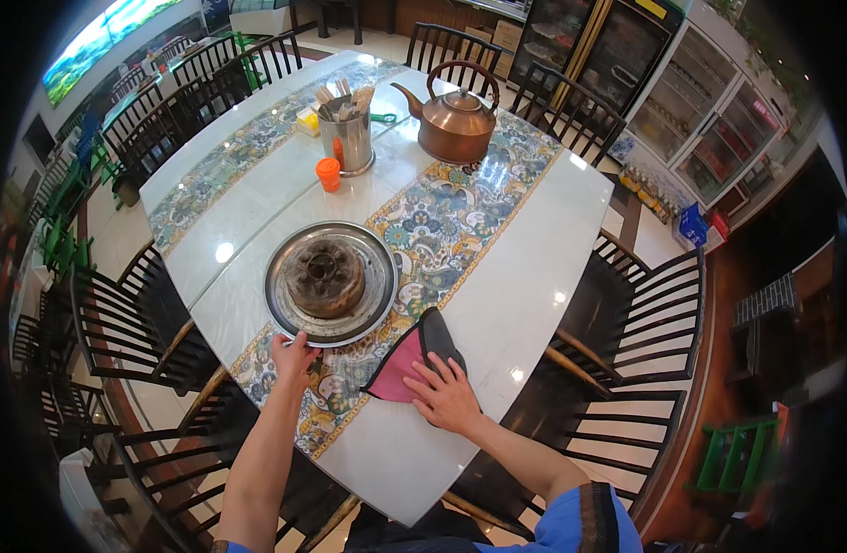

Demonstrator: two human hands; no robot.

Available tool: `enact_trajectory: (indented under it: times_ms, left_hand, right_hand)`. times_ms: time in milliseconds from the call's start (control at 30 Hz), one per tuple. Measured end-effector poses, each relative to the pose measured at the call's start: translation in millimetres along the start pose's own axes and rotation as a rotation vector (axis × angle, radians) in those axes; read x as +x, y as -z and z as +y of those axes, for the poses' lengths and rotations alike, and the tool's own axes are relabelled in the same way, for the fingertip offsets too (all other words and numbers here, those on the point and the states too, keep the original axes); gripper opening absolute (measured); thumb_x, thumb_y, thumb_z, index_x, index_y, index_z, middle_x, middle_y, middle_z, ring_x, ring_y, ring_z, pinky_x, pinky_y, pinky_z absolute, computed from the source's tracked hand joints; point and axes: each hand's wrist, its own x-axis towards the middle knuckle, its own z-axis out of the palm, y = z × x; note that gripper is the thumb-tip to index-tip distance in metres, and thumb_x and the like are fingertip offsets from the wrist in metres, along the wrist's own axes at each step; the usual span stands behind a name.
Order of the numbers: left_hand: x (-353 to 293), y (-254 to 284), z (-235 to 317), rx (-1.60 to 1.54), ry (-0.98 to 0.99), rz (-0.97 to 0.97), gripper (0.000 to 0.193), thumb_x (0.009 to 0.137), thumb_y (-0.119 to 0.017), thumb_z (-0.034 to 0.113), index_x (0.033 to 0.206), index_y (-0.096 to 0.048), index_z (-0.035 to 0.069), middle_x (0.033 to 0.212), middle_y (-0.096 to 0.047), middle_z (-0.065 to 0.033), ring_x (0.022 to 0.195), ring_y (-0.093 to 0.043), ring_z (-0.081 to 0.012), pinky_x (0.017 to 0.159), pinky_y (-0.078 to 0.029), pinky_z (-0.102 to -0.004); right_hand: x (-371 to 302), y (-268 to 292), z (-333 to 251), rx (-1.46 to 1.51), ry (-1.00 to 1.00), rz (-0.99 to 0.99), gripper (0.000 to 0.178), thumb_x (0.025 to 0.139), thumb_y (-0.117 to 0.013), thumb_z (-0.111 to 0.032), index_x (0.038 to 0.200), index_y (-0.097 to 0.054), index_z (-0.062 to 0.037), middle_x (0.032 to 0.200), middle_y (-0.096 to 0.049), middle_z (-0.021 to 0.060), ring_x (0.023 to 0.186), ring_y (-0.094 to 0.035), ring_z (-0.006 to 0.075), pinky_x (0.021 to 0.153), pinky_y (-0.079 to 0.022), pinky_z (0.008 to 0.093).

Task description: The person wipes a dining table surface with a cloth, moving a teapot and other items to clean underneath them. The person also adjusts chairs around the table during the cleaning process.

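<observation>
A round metal tray [383, 300] rests on the white table, carrying a squat, stained brown pot-like piece [327, 293] with an opening in its top. At the tray's near rim, my left hand [297, 356] has its fingers closed on the edge. To the right lies a folded cloth, pink with black edging [400, 370]. My right hand [445, 394] presses down flat on this cloth, fingers spread, pushing against the tabletop. What is under the palm is hidden.
Farther back stand a copper kettle [456, 127], a metal canister of utensils [352, 138], an orange cup-like container [329, 173] and a small yellow box [308, 121]. Dark slatted chairs [640, 313] surround the table [525, 267]. Glass-door fridges [709, 111] line the far right.
</observation>
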Motion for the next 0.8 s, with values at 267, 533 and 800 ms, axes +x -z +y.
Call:
enact_trajectory:
  times_ms: [267, 533, 800]
  left_hand:
    - [21, -96, -6, -0.129, -0.027, -0.031, 0.026, 0.089, -0.061, -0.005, 0.095, -0.04, 0.008, 0.093, -0.056, -0.0123, 0.079, -0.063, -0.0266, 0.067, -0.064, -0.041]
    - [70, -214, -2, -0.059, -0.11, -0.075, 0.02, 0.087, -0.064, -0.003, 0.097, -0.047, 0.0, 0.092, -0.057, -0.0118, 0.075, -0.065, -0.0239, 0.062, -0.064, -0.0367]
    - [45, -160, 26, 0.038, -0.01, -0.317, 0.03, 0.103, -0.049, 0.028, 0.115, -0.052, 0.001, 0.099, -0.065, -0.0141, 0.087, -0.071, -0.0257, 0.072, -0.061, -0.0339]
  right_hand:
    - [1, 5, 1, 0.021, -0.044, 0.023, 0.041, 0.089, -0.065, -0.033, 0.128, -0.064, -0.0216, 0.143, -0.053, 0.0041, 0.141, -0.039, 0.0305, 0.113, -0.031, 0.0528]
    - [3, -2, -2, 0.026, -0.067, -0.03, 0.046, 0.086, -0.066, -0.035, 0.13, -0.063, -0.0232, 0.146, -0.05, 0.0035, 0.142, -0.036, 0.0301, 0.113, -0.029, 0.0544]
    - [13, -11, 4, -0.093, -0.261, 0.045, 0.046, 0.085, -0.066, -0.033, 0.129, -0.063, -0.0214, 0.145, -0.05, 0.0058, 0.142, -0.035, 0.0349, 0.115, -0.025, 0.057]
